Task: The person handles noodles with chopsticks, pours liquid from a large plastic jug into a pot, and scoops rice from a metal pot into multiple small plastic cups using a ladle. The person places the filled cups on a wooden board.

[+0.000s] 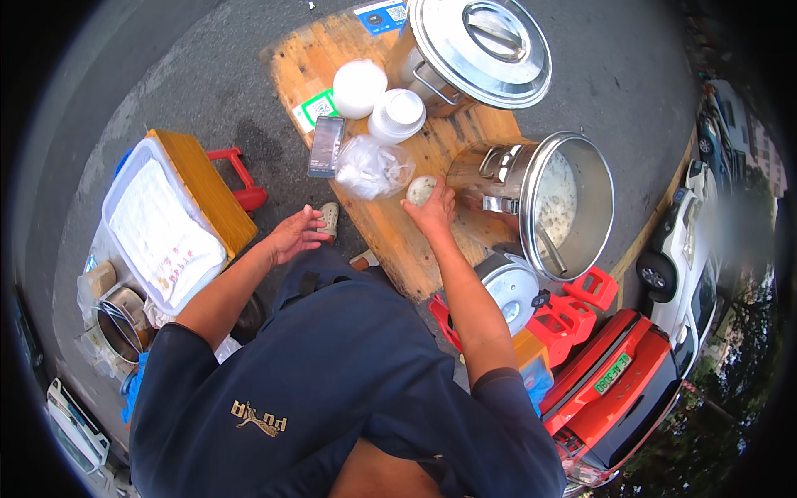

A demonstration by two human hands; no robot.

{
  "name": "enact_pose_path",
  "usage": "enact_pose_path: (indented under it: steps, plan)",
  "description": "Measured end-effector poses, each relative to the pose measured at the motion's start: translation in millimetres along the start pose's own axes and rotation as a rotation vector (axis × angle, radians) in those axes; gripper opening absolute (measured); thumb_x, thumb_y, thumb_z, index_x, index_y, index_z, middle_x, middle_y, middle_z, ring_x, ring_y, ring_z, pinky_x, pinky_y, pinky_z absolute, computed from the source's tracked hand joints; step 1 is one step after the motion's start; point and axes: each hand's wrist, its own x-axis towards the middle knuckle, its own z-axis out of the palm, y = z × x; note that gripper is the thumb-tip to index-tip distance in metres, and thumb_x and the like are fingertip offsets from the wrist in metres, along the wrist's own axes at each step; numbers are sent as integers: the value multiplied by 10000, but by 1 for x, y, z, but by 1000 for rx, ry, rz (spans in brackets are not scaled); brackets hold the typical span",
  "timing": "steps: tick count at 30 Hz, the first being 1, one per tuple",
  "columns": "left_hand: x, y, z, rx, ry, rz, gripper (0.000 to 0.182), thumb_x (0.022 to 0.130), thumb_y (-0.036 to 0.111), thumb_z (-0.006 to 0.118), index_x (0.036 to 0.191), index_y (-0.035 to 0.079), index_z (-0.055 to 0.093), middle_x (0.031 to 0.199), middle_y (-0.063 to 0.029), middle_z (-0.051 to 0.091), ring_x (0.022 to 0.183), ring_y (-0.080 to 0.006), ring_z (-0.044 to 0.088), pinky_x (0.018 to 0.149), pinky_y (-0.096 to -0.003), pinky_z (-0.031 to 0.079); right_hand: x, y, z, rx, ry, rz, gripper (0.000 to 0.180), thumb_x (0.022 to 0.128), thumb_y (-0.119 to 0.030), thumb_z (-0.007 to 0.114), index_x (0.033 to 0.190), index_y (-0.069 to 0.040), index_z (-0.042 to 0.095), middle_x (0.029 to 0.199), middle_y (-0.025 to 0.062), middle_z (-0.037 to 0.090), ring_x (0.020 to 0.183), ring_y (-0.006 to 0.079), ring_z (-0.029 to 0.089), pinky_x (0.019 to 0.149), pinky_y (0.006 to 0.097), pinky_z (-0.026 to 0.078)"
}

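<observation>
My right hand grips a small bowl of pale, speckled food over the wooden table. Whether the bowl's base rests on the wood cannot be seen. My left hand is empty, its fingers apart, left of the table. Right of my right hand is an uncovered stainless steel pot with pale, speckled contents and a metal ladle handle. Close beyond the bowl lies a clear plastic bag of white items. Behind it are stacked white disposable bowls and a round white container.
A large lidded steel pot stands at the table's far end, and a smartphone near its left edge. On the left, a white cloth covers a plastic tub. Red stools, a lidded pot and a parked red car are at right.
</observation>
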Motion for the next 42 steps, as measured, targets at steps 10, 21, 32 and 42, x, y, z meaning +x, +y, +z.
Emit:
enact_pose_path:
  steps: [10,21,32,42]
  plan:
    - [-4,17,9,62,-36,17,818,989,727,583,1496,93,483,1399,-92,569,1205,-219,648,1032,-424,513,2,-5,-5,37,26,26,1212,724,-476,918,1654,-118,228,1550,262,376,1422,460,417,1167,572,376]
    - [19,146,91,921,274,613,418,954,192,790,1296,2,640,1254,-144,698,1163,-234,682,1024,-394,538,-8,-2,-15,38,48,-18,1232,751,-500,919,1657,-48,217,1608,292,320,1454,487,383,1193,558,356]
    - [70,228,181,1698,177,1246,601,857,171,780,1415,100,569,1541,-227,481,1385,-442,502,1107,-538,486,-167,129,12,268,-175,422,669,891,-394,806,1368,19,581,1478,305,546,1325,433,581,1045,502,504]
    - [84,242,186,1511,132,1172,659,836,124,834,1444,104,582,1479,-149,575,1343,-391,545,1142,-470,466,-259,163,-48,660,-236,368,544,959,-226,797,1432,-22,624,1320,146,712,1141,247,709,943,372,574]
